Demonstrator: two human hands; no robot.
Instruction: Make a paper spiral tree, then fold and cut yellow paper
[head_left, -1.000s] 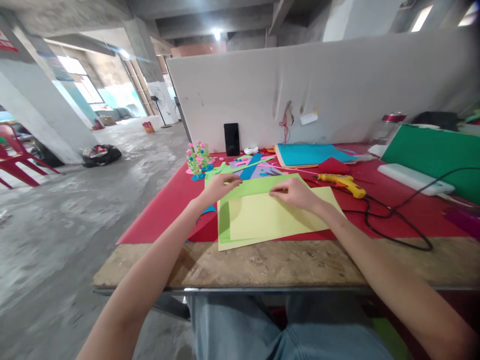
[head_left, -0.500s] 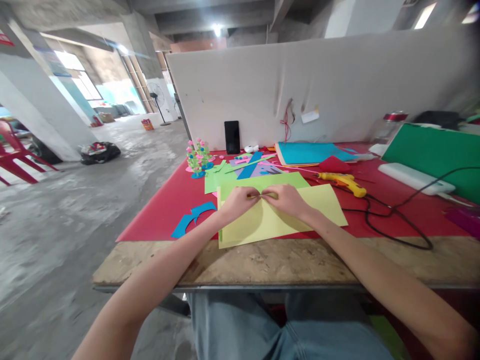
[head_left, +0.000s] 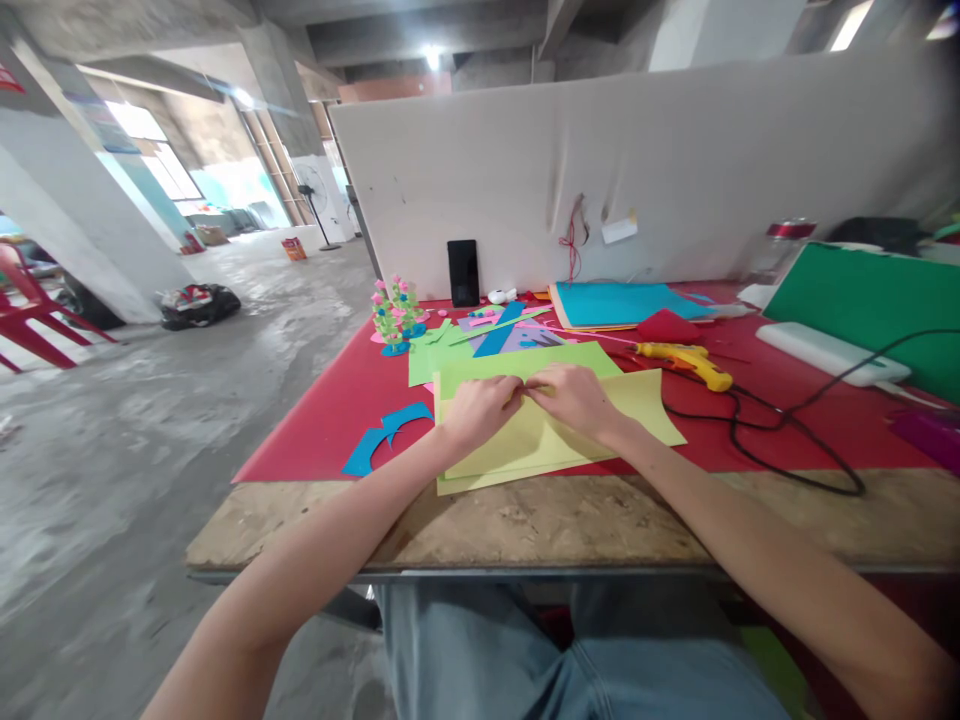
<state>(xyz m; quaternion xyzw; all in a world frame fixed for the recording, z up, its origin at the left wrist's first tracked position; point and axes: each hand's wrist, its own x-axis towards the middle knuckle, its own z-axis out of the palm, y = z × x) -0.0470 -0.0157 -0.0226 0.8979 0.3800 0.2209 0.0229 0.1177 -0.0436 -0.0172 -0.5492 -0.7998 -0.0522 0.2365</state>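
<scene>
My left hand [head_left: 482,410] and my right hand [head_left: 576,398] meet with pinched fingers at the upper edge of a yellow sheet of paper [head_left: 541,446]. The sheet bulges a little between them, and its right end curls up. Another yellow layer shows along the front edge below it. Behind my hands lies a light green sheet [head_left: 594,359], partly covered by the yellow paper. Two curved blue paper pieces [head_left: 367,452] are left of my left hand.
A yellow glue gun [head_left: 688,364] with a black cord [head_left: 806,468] lies at right. Small paper trees [head_left: 391,318] stand back left near paper scraps. A phone [head_left: 463,274] leans on the partition. Blue sheets [head_left: 622,303], a white power strip [head_left: 832,353] and a green board [head_left: 862,305] are farther right.
The upper yellow sheet's right end has drawn in leftward and lifted, baring the layer beneath along the front. Both hands stay pinched at the edge, fingers slightly shifted.
</scene>
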